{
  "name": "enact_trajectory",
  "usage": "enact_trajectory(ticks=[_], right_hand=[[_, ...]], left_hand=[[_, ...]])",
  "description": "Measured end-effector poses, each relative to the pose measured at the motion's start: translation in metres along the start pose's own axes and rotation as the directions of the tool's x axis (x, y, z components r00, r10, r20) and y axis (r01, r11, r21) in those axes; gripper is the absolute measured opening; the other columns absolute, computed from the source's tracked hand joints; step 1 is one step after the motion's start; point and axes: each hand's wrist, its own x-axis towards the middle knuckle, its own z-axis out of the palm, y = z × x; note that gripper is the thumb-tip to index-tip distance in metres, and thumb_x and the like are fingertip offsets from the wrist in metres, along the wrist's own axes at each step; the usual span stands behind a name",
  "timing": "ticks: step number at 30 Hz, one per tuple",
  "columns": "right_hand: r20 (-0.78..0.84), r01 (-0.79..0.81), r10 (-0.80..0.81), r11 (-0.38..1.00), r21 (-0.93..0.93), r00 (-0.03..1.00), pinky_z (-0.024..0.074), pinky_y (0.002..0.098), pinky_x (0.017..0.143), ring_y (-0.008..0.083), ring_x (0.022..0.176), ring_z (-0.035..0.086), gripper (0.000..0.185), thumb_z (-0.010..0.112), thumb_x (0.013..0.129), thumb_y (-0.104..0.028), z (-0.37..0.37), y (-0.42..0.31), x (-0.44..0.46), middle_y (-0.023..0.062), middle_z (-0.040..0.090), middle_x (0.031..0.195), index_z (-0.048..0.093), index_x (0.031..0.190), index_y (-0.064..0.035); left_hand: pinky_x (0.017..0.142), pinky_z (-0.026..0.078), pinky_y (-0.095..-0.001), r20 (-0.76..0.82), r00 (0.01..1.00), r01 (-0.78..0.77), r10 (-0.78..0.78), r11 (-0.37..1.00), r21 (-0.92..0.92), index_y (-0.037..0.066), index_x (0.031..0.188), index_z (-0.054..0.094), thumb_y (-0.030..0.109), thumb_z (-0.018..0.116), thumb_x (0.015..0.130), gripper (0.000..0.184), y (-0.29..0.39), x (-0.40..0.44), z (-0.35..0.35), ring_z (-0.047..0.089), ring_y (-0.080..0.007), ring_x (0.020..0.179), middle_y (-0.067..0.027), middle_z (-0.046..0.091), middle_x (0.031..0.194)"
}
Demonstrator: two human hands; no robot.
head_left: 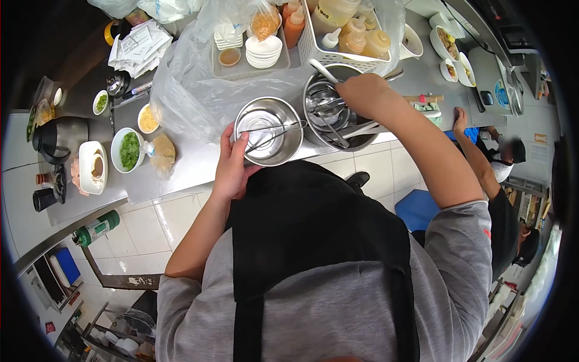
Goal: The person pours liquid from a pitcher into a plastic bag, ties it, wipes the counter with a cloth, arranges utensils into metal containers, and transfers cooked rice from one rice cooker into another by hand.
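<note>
My left hand [232, 160] is wrapped around the side of a shiny steel bowl [289, 151], thumb over the rim. Thin metal tongs [259, 128] lie across this bowl, their bent end past its right rim. Close on the right stands a steel pot [310, 134] filled with metal utensils [325, 105]. My right hand [365, 96] reaches over the pot with its fingers curled down among the utensils. A pale handle [322, 70] sticks out of the pot and meets my fingertips. What those fingers hold is partly hidden.
Behind the bowls lie a clear plastic bag [199, 96], a tray [226, 71] of small white dishes, and a white basket [313, 42] of sauce bottles. Chopped greens fill a bowl [128, 151] at left. A co-worker's arm [473, 151] rests at the counter on the right.
</note>
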Motion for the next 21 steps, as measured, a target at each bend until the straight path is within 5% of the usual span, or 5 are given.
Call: enact_trajectory(ticks=[10,16,18,21], right_hand=[[0.123,0.043,-0.021,0.983,-0.18,0.992,0.0529,0.0392,0.075,0.0302,0.087,0.066,0.021,0.06,0.077,-0.007,-0.055,0.012,-0.027,0.0138,0.067,0.09,0.065,0.098,-0.005],[-0.115,0.15,-0.173,0.971,-0.185,0.978,0.0527,0.0403,0.073,0.0308,0.085,0.066,0.016,0.062,0.077,-0.009,-0.097,-0.025,-0.054,0.0141,0.067,0.088,0.066,0.091,-0.0034],[-0.078,0.26,-0.278,0.948,-0.183,0.957,0.0529,0.0403,0.073,0.0319,0.084,0.067,0.023,0.065,0.075,-0.01,-0.099,-0.059,-0.047,0.0145,0.068,0.088,0.068,0.097,-0.0047],[0.189,0.292,-0.244,0.909,-0.296,0.951,0.0491,0.0397,0.076,0.0286,0.089,0.066,0.025,0.067,0.075,-0.014,-0.09,-0.121,-0.02,0.0108,0.069,0.094,0.07,0.099,-0.0071]], left_hand=[[0.091,0.048,-0.043,0.005,0.998,0.064,-0.065,0.993,0.103,0.016,0.146,0.017,0.042,0.049,0.096,0.065,0.002,0.0,0.006,0.047,-0.0236,0.122,-0.0121,0.04,0.133],[0.095,0.044,-0.0427,0.026,0.998,0.057,-0.063,0.984,0.171,0.018,0.145,0.018,0.055,0.036,0.097,0.063,0.002,-0.001,0.007,0.046,-0.0219,0.123,-0.0076,0.033,0.143],[0.094,0.046,-0.0428,0.054,0.997,0.047,-0.055,0.988,0.145,0.016,0.146,0.018,0.055,0.035,0.097,0.064,-0.005,0.004,-0.003,0.043,-0.0235,0.126,-0.0102,0.032,0.144],[0.093,0.048,-0.0424,0.083,0.995,0.037,-0.047,0.993,0.114,0.015,0.146,0.019,0.055,0.034,0.097,0.064,-0.006,0.005,-0.004,0.041,-0.025,0.128,-0.0128,0.033,0.144]])
